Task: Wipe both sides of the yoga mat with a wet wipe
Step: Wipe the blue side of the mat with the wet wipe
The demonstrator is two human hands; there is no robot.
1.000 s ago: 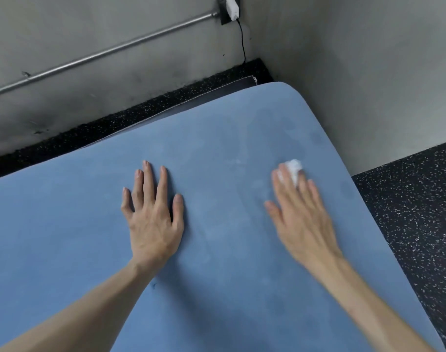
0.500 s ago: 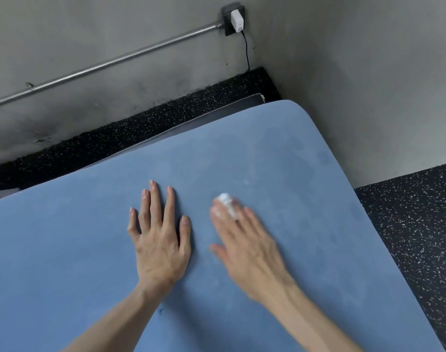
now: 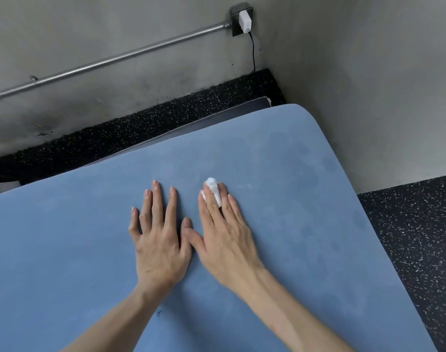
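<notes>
A blue yoga mat (image 3: 305, 224) lies flat on the floor and fills most of the view, its rounded far corner near the wall corner. My left hand (image 3: 158, 237) rests palm down on the mat with fingers spread, holding nothing. My right hand (image 3: 224, 237) lies right beside it, thumbs touching, and presses a crumpled white wet wipe (image 3: 213, 190) onto the mat under its fingers. Only the wipe's tip shows past the fingertips. Faint darker damp patches mark the mat to the right of my hands.
Black speckled rubber floor (image 3: 414, 250) borders the mat on the right and far side. A dark mat edge (image 3: 216, 118) pokes out beyond the blue one. Grey walls meet in a corner, with a metal pipe (image 3: 115, 59) and a white plugged charger (image 3: 244, 20).
My right hand slid the wipe leftward across the mat, from near the right edge to right beside my left hand. The left hand stayed planted. The view tilted slightly upward.
</notes>
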